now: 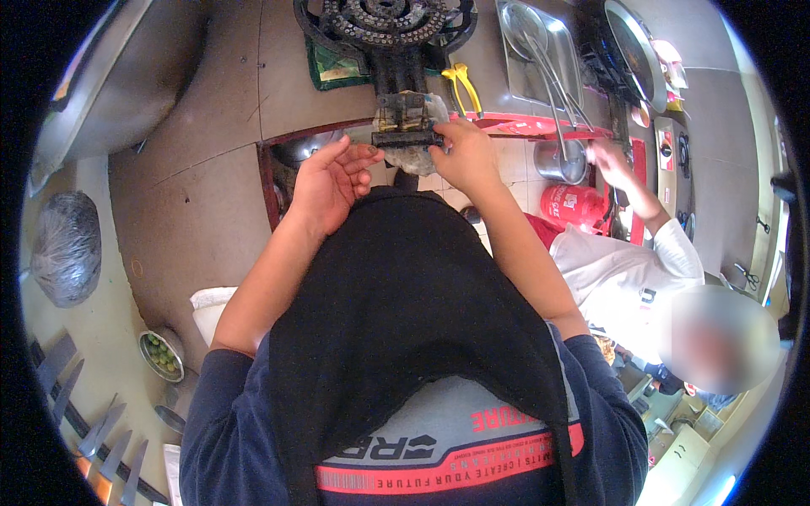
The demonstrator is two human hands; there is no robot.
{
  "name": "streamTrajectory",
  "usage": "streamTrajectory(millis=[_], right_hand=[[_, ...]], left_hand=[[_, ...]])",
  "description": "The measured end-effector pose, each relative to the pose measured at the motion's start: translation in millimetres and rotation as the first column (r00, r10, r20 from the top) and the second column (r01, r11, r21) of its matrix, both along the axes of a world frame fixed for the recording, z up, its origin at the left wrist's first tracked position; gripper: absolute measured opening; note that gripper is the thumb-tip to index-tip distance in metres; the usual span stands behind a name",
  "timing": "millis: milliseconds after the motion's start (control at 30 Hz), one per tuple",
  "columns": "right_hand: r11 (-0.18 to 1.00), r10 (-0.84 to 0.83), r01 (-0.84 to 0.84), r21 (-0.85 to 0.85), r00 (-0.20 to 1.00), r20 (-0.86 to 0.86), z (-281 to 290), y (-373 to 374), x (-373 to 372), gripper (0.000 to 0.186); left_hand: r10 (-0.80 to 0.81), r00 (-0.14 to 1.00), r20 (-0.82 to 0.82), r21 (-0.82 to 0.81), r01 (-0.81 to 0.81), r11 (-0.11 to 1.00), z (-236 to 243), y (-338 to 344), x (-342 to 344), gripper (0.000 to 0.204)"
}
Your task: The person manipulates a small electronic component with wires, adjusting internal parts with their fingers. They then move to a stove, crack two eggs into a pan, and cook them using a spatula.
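Observation:
A black cast-iron gas burner [386, 17] with a round perforated head stands at the top of the view. From it a thick neck runs toward me to a blackened valve assembly [403, 118] with brassy parts and a dark crossbar. My right hand [466, 158] grips the right end of this valve assembly between thumb and fingers. Beside the crossbar's left end is my left hand [331, 181], palm turned up, its fingers loosely curled and apart. Crumpled, dirty clear plastic [413, 160] lies under the valve. Yellow-handled pliers [461, 88] rest just right of the burner.
At right, a co-worker's hand [612, 164] reaches near a metal pot [560, 162] and a red gas cylinder [574, 204]. A steel tray [553, 72] holds long-handled strainers. Knives [110, 460] hang at lower left, below a bowl of green produce [161, 354].

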State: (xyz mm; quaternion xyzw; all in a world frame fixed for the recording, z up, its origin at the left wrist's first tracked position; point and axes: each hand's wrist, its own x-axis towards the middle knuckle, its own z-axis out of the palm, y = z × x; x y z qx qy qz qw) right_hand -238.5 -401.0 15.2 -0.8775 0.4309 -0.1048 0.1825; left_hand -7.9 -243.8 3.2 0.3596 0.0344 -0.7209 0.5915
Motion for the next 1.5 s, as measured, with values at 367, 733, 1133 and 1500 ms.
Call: streamTrajectory(millis=[367, 733, 1133, 1500], right_hand=[[0.987, 0.137, -0.156, -0.044, 0.947, -0.29, 17.2, -0.9, 13.9, 0.028], [0.985, 0.163, -0.173, -0.024, 0.96, -0.229, 19.8, -14.5, 10.1, 0.032], [0.971, 0.238, -0.239, -0.024, 0.971, -0.038, 76.3, -33.2, 8.2, 0.032], [0.955, 0.296, -0.296, 0.001, 0.955, 0.001, 100.3, -18.2, -10.3, 0.03]], left_hand=[[-0.085, 0.996, 0.035, -0.034, 0.087, 0.996, -3.7, 1.5, -9.8, 0.042], [-0.127, 0.99, 0.055, -0.068, 0.131, 0.989, -10.9, 2.0, -20.6, 0.032], [-0.083, 0.993, 0.079, -0.018, 0.085, 0.996, -21.8, -32.0, -51.9, 0.033], [0.057, 0.997, 0.047, -0.169, -0.048, 0.984, -49.0, -80.6, -81.9, 0.034]])
